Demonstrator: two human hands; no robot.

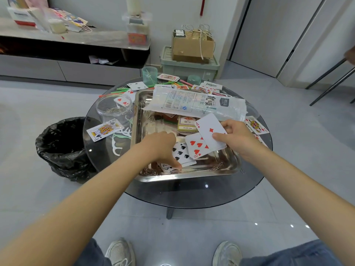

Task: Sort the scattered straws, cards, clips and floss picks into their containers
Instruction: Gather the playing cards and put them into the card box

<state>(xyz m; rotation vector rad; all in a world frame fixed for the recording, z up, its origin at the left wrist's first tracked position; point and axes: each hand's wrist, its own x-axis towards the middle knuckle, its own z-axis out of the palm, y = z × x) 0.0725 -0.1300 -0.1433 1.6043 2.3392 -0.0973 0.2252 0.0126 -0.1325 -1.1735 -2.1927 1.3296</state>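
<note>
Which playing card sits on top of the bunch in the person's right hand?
The ace of diamonds, pinched by the right hand: it shows one red diamond, while the eight of hearts under it shows many hearts.

A tray [226, 166] sits on the table [192, 194], cards [182, 152] inside it. A jar [113, 108] stands left of the tray. A bin [61, 146] stands left of the table.

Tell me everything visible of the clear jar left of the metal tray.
The clear plastic jar is round, see-through and appears lidless. It stands upright on the dark glass table, just left of the steel tray. A heap of metal paper clips lies inside. A king of spades card lies just in front of it.
</note>
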